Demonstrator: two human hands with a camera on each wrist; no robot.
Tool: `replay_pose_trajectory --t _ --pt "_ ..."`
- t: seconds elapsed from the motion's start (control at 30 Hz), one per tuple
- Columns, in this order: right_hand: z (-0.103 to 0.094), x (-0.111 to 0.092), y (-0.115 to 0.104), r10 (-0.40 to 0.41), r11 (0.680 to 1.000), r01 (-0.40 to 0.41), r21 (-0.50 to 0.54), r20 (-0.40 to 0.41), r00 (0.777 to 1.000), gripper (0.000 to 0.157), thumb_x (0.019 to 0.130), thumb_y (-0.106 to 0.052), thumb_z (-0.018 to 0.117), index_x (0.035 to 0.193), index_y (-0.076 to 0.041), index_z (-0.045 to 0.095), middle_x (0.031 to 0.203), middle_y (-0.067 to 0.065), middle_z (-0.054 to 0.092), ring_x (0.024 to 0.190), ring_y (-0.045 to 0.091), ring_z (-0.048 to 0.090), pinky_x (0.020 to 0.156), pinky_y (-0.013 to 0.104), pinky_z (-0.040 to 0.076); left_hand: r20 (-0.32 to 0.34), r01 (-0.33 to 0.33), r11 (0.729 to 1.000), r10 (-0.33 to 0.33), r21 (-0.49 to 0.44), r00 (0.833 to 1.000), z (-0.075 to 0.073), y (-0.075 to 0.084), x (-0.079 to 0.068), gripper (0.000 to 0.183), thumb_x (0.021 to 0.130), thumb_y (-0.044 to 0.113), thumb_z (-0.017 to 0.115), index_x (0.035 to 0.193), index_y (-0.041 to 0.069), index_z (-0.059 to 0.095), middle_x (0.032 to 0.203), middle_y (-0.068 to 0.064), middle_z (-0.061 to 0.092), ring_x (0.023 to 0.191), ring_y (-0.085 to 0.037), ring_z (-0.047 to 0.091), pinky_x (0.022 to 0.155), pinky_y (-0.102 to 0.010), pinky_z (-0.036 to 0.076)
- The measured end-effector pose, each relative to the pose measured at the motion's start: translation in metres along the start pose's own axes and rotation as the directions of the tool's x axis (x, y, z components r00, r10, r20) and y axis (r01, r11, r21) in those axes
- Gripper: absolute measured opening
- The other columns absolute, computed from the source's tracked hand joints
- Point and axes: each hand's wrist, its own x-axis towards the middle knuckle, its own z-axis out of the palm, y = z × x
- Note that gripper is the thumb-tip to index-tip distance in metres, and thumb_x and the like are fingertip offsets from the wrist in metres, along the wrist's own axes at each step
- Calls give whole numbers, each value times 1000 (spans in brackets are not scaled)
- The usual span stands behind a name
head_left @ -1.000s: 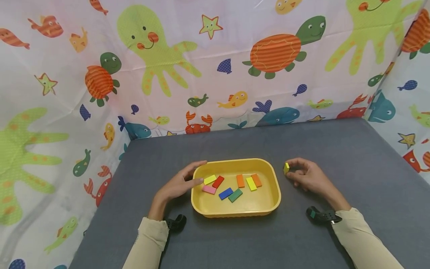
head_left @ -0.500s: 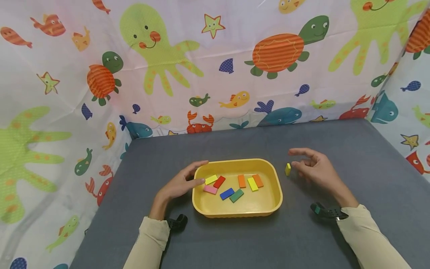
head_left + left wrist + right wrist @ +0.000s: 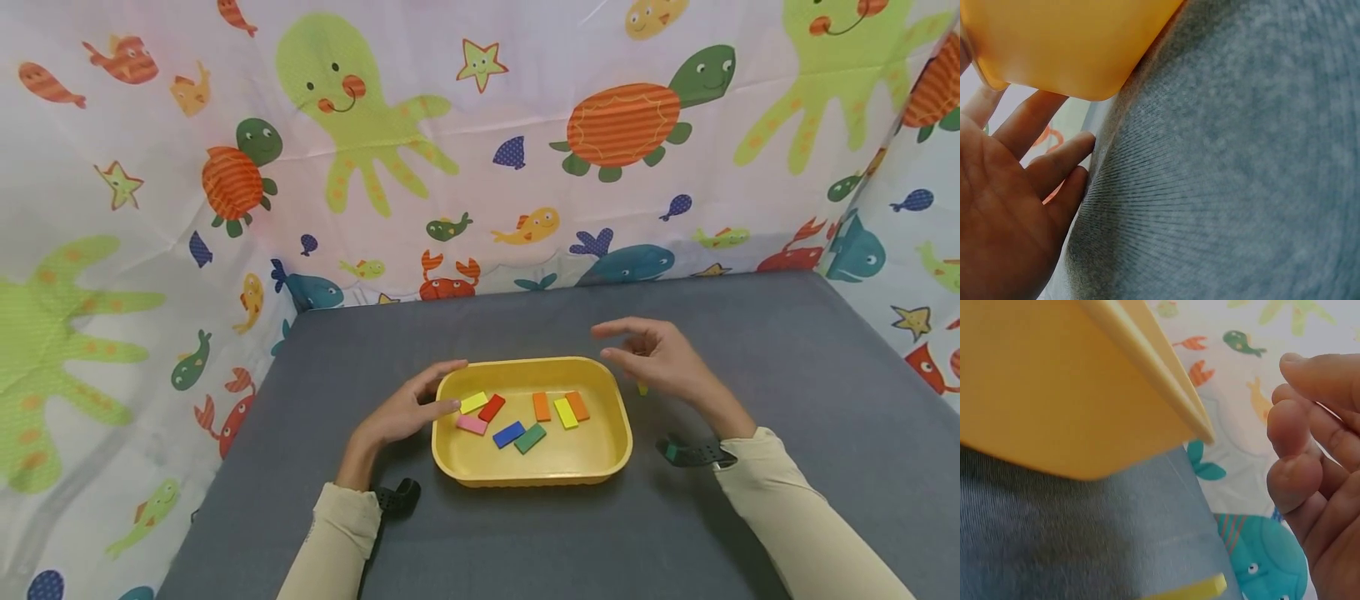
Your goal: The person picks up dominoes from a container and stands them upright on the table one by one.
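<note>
My left hand (image 3: 401,410), fingers spread, touches the left end of the yellow tray (image 3: 532,468), low in the centre of the frame. My right hand (image 3: 660,360) holds nothing, thumb and forefinger apart, near the tray's upper right corner. Partly hidden below it, a yellow block (image 3: 642,389) sits on the grey table (image 3: 525,542); eight coloured blocks (image 3: 509,434) lie inside the tray.

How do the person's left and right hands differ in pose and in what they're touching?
The left hand touches the left end of the yellow tray, while the right hand is raised near the tray's far right corner, touching nothing.
The left hand's fingers reach out fairly straight; the right hand's lower fingers are bent.
Both come from beige sleeves, with dark straps at the wrists.
</note>
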Motion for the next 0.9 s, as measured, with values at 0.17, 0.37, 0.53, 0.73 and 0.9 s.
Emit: replay_pose_trajectory --t 0.17,0.37,0.53,0.73,0.9 --pt "12 10 -10 -21 999 22 -29 43 999 32 96 -20 72 126 -11 71 121 12 72 63 20 56 48 28 47 -6 7 1000 -7 -1 1000 1 0 -1 61 95 32 71 148 45 45 145 8 55 124 -23 56 108 -49 49" --pt "26 22 -26 -48 997 53 -50 98 994 27 95 -17 72 122 -13 73 113 9 73 64 24 59 56 27 52 -5 8 1000 -8 -2 1000 -1 0 -2 60 95 33 71 147 47 45 144 8 55 123 -22 57 107 -48 50" --pt "36 28 -34 -46 998 52 -36 143 989 26 95 -16 73 121 -13 74 101 9 72 62 20 56 54 26 47 1 8 1000 -8 4 1000 -1 0 -1 61 95 32 70 149 44 44 144 5 55 121 -23 57 107 -48 50" --pt "49 37 -36 -41 998 52 -42 228 973 29 93 -14 74 122 -10 74 100 10 74 61 20 53 54 24 43 -5 15 1000 -15 -3 1000 -1 1 -1 61 95 32 70 148 46 44 145 7 54 122 -23 57 107 -49 50" --pt "60 43 -37 -47 998 60 -35 305 951 29 92 -15 75 121 -9 75 109 13 75 62 20 49 54 22 39 2 17 1000 -17 -6 1000 -1 1 -1 61 95 33 70 149 46 44 144 6 55 122 -23 57 107 -49 50"
